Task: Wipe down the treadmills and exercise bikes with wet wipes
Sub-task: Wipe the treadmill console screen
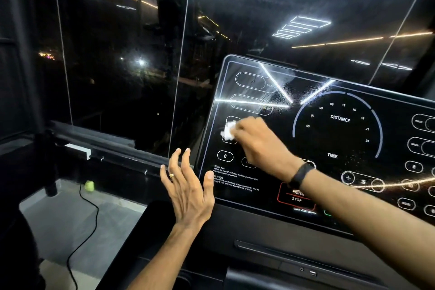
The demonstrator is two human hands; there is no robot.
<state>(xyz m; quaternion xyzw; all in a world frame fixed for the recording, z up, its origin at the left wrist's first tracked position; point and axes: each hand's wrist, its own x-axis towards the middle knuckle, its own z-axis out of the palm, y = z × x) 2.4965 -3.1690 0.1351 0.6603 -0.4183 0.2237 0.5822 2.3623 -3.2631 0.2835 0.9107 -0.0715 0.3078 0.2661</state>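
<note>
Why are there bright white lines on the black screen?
In the head view, ceiling strip lights glare off the glossy black treadmill console; the small white wet wipe in the right hand is motion-blurred; the left hand looks sharp.

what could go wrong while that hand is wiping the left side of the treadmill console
The right hand presses a wet wipe over the touch buttons on the console panel, so a key could be triggered by accident; the PAUSE/STOP key sits just under the forearm. Moisture streaks already show near the top of the panel and could be left behind. The left hand hovers open off the console's edge, bracing nothing.
</note>
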